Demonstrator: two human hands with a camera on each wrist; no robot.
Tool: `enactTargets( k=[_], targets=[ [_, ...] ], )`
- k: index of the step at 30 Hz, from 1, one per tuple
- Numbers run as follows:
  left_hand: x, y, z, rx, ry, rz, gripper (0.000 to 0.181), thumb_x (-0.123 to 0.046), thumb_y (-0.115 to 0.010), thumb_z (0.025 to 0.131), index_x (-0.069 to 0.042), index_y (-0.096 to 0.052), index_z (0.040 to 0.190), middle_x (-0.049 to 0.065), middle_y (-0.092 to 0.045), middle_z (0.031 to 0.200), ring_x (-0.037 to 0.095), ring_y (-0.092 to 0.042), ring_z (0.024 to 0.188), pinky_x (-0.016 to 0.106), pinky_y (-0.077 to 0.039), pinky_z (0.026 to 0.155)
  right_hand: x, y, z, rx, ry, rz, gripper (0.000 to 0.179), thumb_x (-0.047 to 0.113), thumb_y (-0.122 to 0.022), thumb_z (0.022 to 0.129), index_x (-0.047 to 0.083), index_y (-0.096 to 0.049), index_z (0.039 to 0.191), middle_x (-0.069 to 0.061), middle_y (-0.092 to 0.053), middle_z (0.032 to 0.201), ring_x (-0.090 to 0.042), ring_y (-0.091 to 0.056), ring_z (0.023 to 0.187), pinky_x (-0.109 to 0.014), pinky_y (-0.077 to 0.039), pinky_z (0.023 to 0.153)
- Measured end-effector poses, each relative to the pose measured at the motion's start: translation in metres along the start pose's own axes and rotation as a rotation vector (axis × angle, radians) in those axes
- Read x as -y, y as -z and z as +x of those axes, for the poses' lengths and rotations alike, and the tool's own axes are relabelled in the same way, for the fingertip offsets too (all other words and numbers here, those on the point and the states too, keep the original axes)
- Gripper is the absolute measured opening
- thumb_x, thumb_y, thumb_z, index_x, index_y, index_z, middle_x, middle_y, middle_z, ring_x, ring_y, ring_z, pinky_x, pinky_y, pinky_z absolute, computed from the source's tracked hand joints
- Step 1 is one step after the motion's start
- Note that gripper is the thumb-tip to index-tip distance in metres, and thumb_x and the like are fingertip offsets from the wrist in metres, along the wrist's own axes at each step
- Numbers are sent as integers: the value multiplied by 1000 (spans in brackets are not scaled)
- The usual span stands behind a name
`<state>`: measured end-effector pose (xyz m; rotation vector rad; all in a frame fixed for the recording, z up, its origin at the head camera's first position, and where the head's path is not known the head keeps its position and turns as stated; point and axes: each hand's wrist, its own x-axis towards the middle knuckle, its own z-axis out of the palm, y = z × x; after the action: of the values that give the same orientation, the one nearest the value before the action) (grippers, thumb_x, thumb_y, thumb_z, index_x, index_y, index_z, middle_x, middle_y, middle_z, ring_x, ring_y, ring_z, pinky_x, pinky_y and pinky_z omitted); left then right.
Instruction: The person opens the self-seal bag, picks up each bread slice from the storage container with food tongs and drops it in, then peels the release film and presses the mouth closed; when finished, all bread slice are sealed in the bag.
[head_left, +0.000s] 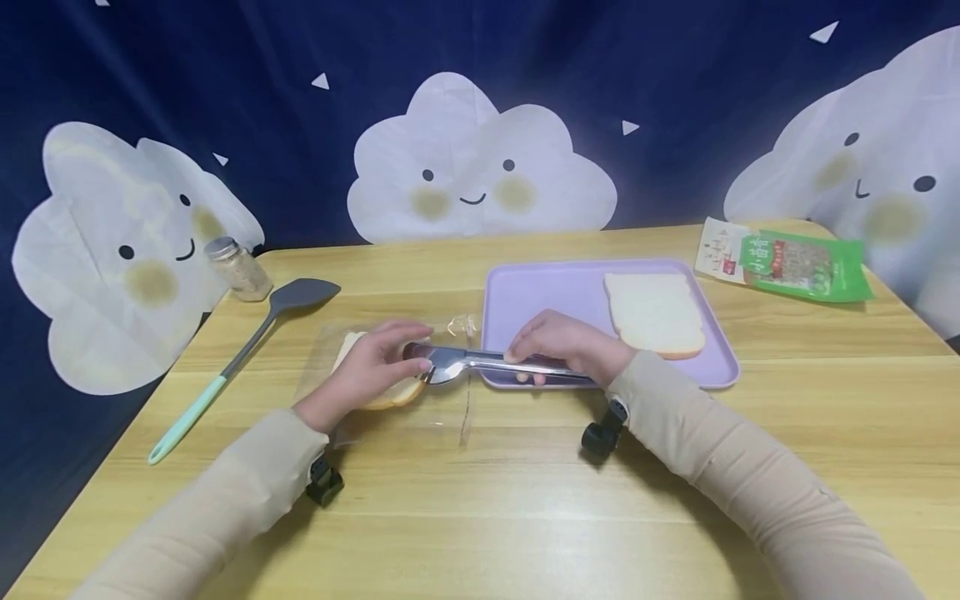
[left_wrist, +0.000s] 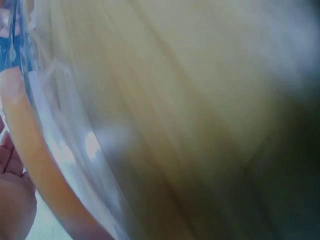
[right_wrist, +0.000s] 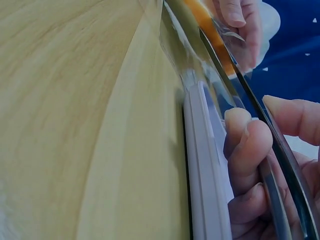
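My right hand [head_left: 558,342] grips metal tongs [head_left: 487,361] by their arms, with the thumb on one side and curled fingers on the other. The tongs point left, and their head is at a slice of bread [head_left: 397,393] in a clear plastic bag [head_left: 446,421]. My left hand [head_left: 367,367] rests over that bagged slice, thumb and fingers spread apart on either side of the tongs' head. In the right wrist view, the tongs' arms [right_wrist: 280,155] reach toward the brown crust [right_wrist: 210,30]. Part of the bagged slice is hidden under my left hand.
A lilac tray [head_left: 525,300] sits right of the bag, bearing another bread slice [head_left: 654,315]. Behind it on the right lies a green-and-white seasoning packet [head_left: 795,262]. A spatula [head_left: 225,371] with a mint handle and a capped glass jar [head_left: 240,271] are at the left.
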<state>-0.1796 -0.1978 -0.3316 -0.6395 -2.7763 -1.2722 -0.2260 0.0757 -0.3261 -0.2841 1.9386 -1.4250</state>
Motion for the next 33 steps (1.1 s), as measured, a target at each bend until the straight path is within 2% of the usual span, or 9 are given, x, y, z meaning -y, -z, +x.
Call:
enactTargets(
  k=[2, 5, 7, 14, 17, 21, 24, 29, 33],
  targets=[
    [-1, -2, 1, 2, 2, 5, 40, -11, -74, 78, 1, -63, 115, 15, -55, 123, 28, -51, 108, 36, -43, 90, 0, 0, 0, 2, 0, 6, 27, 4, -59, 82, -13, -61, 103, -7, -63, 62, -9, -52, 43, -19, -46, 44],
    [-3, -5, 1, -1, 11, 10, 31, -11, -73, 78, -1, -68, 107, 14, -57, 119, 24, -51, 96, 26, -43, 75, 1, -1, -1, 2, 2, 8, 27, 4, -59, 81, -13, -61, 102, -7, -63, 62, -9, -52, 44, -19, -46, 44],
    [-4, -6, 1, -9, 14, -3, 23, -10, -72, 79, -2, -70, 101, 14, -59, 116, 23, -51, 93, 22, -42, 72, 1, -1, -2, 2, 0, 6, 26, 4, -59, 81, -12, -61, 102, -7, -63, 62, -9, -52, 44, -19, -46, 44],
    [-4, -12, 1, -32, -40, -80, 5, 1, -68, 80, 1, -70, 85, 16, -63, 104, 24, -59, 96, 18, -49, 77, 0, -3, -3, -5, -22, 15, 26, 2, -59, 81, -12, -61, 102, -7, -63, 62, -9, -52, 43, -18, -45, 43],
    [-4, -12, 0, -70, -61, -65, 4, 2, -68, 80, 0, -70, 83, 14, -65, 100, 24, -60, 95, 25, -51, 81, 0, -3, -2, -10, -19, 3, 26, 3, -60, 81, -11, -61, 102, -7, -63, 61, -9, -51, 43, -19, -45, 43],
    [-6, -12, -1, -148, -40, -64, 3, 0, -67, 81, 0, -69, 83, 13, -66, 98, 23, -60, 97, 36, -48, 91, -1, -4, 0, -1, -20, -9, 25, 3, -59, 81, -12, -62, 101, -7, -62, 60, -9, -51, 43, -18, -45, 43],
    [-6, -13, 0, -186, -25, -109, 4, 0, -66, 82, 1, -68, 85, 14, -66, 96, 18, -59, 96, 38, -44, 95, -2, -4, 0, 1, -21, -19, 24, 2, -58, 82, -12, -62, 101, -7, -61, 59, -8, -50, 42, -19, -45, 43],
    [-4, -16, 3, -193, -46, -215, 5, 1, -64, 83, 4, -66, 86, 17, -66, 93, 9, -60, 89, 30, -48, 89, 0, -7, 2, -6, -1, -40, 24, 2, -56, 83, -13, -62, 102, -6, -60, 59, -8, -49, 41, -19, -46, 44],
    [-2, -16, 4, -183, -43, -296, 8, 2, -63, 84, 8, -65, 88, 22, -65, 91, 11, -63, 78, 22, -52, 73, 2, -8, 3, -10, 9, -41, 25, 3, -56, 83, -12, -61, 103, -7, -60, 60, -9, -50, 42, -19, -46, 44]
  ],
)
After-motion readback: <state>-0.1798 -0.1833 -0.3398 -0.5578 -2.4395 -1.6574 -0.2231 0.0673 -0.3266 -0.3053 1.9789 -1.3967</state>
